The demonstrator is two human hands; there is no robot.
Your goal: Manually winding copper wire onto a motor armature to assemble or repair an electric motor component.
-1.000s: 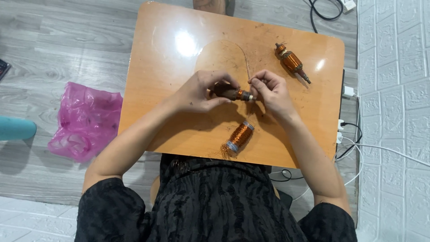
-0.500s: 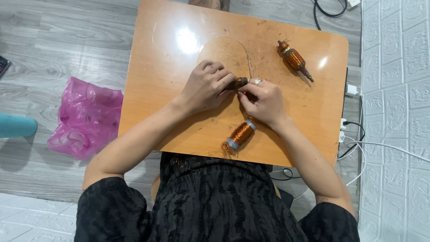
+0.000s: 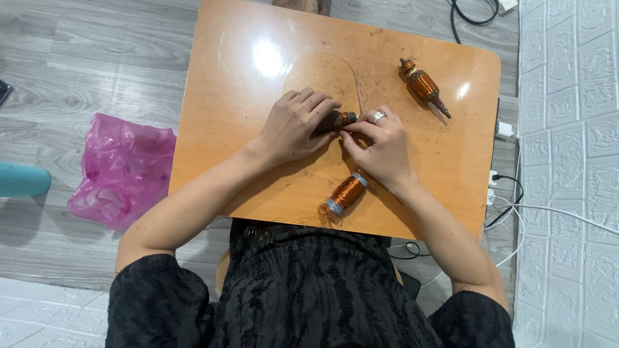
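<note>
My left hand point(image 3: 295, 125) is wrapped around a small motor armature point(image 3: 342, 119) with copper windings, held just above the orange wooden table point(image 3: 258, 187). My right hand point(image 3: 380, 145), with a ring on one finger, pinches at the armature's exposed end. A thin copper wire point(image 3: 353, 74) loops away from the armature toward the table's far side. A bundle of stripped copper coil point(image 3: 343, 196) lies near the table's front edge, just below my right hand.
A second copper-wound armature point(image 3: 422, 86) lies at the table's far right. A crumpled pink plastic bag point(image 3: 119, 171) sits on the grey floor to the left. Power plugs and white cables point(image 3: 506, 187) run along the right wall. A teal object point(image 3: 22, 180) is at the left edge.
Both hands have closed tighter together around the armature. My left hand has shifted right over it, covering most of its body, and my right fingers have moved onto its end.
</note>
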